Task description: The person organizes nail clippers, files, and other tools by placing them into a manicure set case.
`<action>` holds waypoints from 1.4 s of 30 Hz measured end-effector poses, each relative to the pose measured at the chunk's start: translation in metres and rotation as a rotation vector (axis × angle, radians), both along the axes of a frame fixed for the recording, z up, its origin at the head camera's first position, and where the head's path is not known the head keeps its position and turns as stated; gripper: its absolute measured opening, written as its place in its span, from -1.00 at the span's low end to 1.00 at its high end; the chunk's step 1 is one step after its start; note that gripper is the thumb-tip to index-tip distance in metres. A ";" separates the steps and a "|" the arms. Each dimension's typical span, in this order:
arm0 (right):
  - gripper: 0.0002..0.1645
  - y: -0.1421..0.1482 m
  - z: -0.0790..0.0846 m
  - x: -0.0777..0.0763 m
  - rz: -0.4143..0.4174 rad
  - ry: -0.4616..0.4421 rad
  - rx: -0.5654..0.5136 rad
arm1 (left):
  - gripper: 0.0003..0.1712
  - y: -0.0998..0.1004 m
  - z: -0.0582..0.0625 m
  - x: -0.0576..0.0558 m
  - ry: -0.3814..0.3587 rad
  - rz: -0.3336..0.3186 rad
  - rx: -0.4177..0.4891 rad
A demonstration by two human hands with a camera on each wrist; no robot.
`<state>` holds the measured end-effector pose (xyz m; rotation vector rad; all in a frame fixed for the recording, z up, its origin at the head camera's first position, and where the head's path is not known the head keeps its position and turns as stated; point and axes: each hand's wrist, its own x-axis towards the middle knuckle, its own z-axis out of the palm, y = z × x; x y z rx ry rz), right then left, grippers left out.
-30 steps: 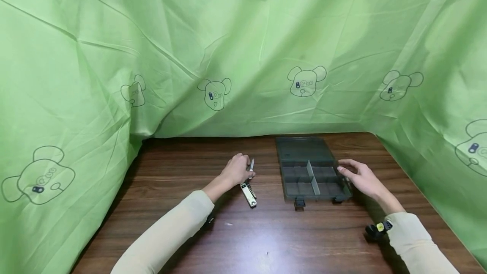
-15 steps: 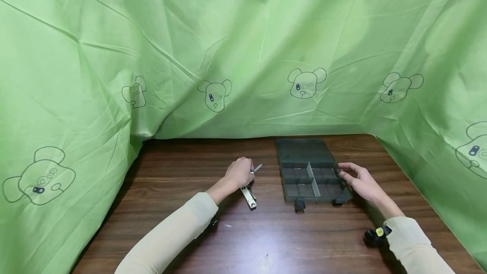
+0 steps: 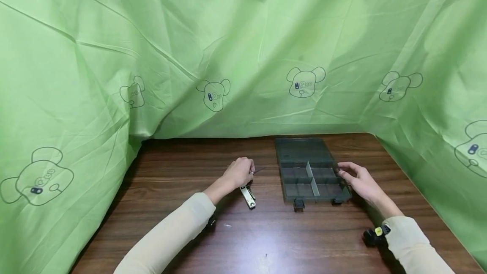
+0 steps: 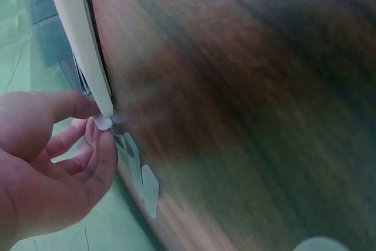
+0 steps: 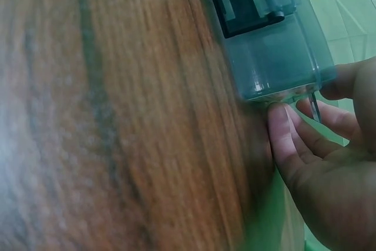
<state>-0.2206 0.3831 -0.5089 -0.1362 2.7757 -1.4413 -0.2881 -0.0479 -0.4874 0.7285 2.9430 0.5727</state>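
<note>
In the head view my left hand [image 3: 239, 172] is low over the table, left of the box. Its thumb and fingertips pinch the white end of a slim nail file [image 4: 103, 123], whose thin blade points right. Close by on the wood lies a pale nail clipper [image 3: 248, 197], which looks large in the left wrist view. My right hand [image 3: 359, 179] is at the right side of a smoky clear divided storage box [image 3: 313, 200]. In the right wrist view its thumb and fingers grip the box's wall near a corner; the far fingers are partly hidden.
The box's lid [image 3: 302, 150] lies folded back behind it, and black latches [image 3: 299, 204] hang at its front. Flat pale pieces [image 4: 150, 191] lie near the left hand. Green cloth [image 3: 243, 54] hangs behind and beside the wooden table [image 3: 304, 240].
The nail file has turned from upright to pointing right, and its blade now shows edge-on. My left hand has moved slightly nearer. The right hand and box are almost unchanged.
</note>
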 end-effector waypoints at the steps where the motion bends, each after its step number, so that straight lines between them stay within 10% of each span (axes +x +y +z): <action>1: -0.43 0.001 -0.001 0.000 0.000 -0.001 0.001 | -0.88 0.000 0.000 -0.001 0.005 -0.009 0.005; 25: -0.41 0.004 -0.001 -0.005 0.005 -0.039 -0.059 | -0.92 0.087 0.029 -0.013 0.039 -0.288 0.216; 42: -0.39 0.000 0.002 0.001 -0.003 -0.046 -0.079 | -0.93 0.111 0.022 -0.006 0.021 -0.284 0.132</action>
